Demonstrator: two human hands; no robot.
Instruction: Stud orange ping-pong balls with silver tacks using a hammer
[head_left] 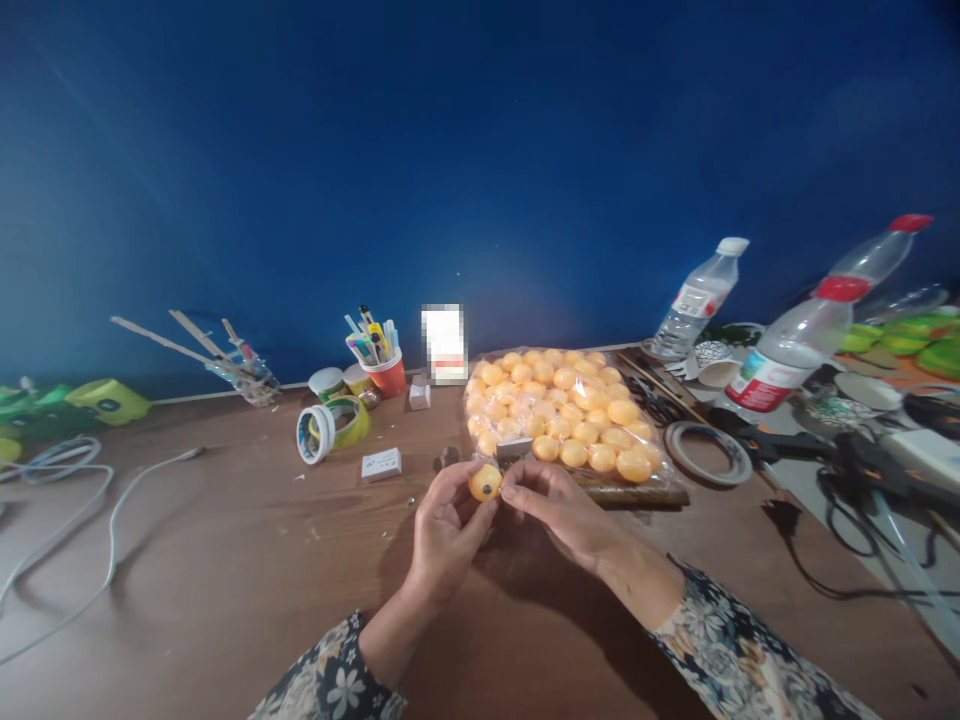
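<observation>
My left hand point(444, 530) holds a small yellow-orange ball point(480, 478) between thumb and fingers, just above the table. A dark round spot shows on the ball's near face. Close against its right side is my right hand point(551, 505), thumb and forefinger pinched together; whatever is between those fingertips is too small or hidden to name. Right behind the hands lies a clear plastic bag point(559, 405) full of similar yellow-orange balls. A small pale box point(514, 448) sits at the bag's near edge, partly behind my right hand.
To the left are a small white box point(381, 464), tape rolls point(346, 424) and an orange cup point(387, 374) of pens. Plastic bottles point(780, 360), a tape roll point(709, 454), a black glue gun point(795, 440) and cords crowd the right. A white cable point(112, 530) lies far left.
</observation>
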